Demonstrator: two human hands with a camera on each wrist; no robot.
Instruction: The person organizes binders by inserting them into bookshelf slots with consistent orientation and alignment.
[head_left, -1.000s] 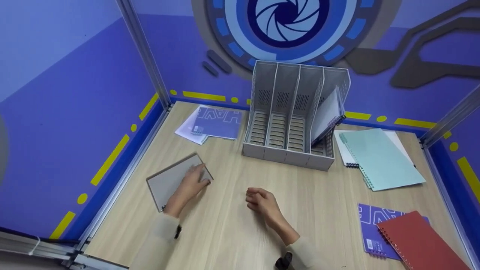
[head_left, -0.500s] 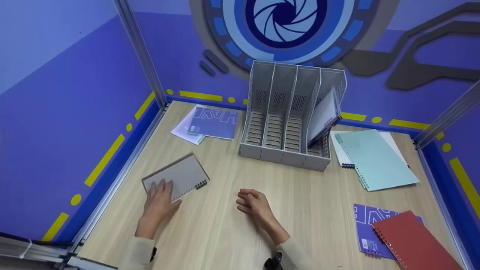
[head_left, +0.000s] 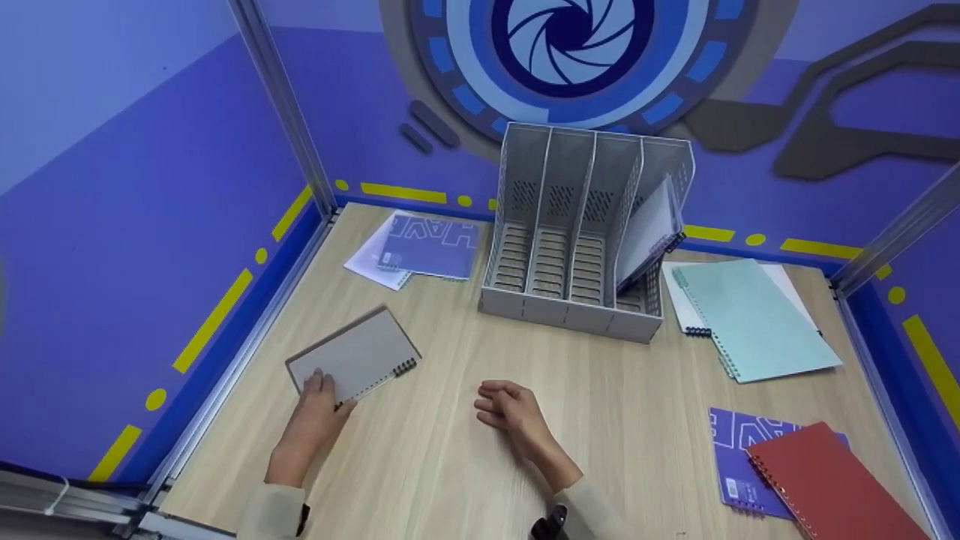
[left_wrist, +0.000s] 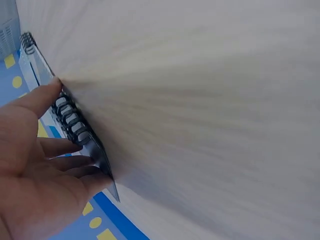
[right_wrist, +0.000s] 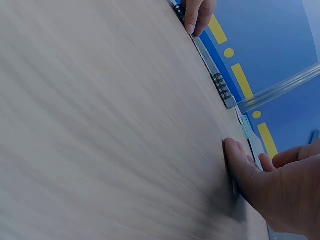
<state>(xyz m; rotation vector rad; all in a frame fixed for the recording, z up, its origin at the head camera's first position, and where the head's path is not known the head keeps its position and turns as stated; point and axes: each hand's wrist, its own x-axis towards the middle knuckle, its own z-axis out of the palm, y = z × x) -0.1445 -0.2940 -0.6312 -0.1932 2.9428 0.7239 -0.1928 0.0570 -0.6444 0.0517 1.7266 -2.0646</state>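
A grey ring-bound notebook (head_left: 360,352) lies on the left side of the table, its black rings (left_wrist: 70,120) along the edge facing me. My left hand (head_left: 306,424) is at its near-left corner: the fingertips rest on the cover and the thumb is at the ringed edge. In the left wrist view, the left hand (left_wrist: 47,160) spans the rings, thumb on one side and fingers on the other. My right hand (head_left: 514,412) rests on the wooden table, fingers loosely bent, holding nothing. The right wrist view shows the right hand (right_wrist: 285,185) close over the tabletop.
A grey file rack (head_left: 570,311) stands at the back, with clear-covered notebooks (head_left: 649,232) leaning in its rightmost slot. A purple notebook (head_left: 435,247) lies back left. On the right are a mint notebook (head_left: 761,322) and a red notebook (head_left: 832,476), each overlapping another.
My left hand has gone from the notebook's right end to its near-left corner, then drawn back slightly, uncovering the rings. The notebook and my right hand have stayed in place.
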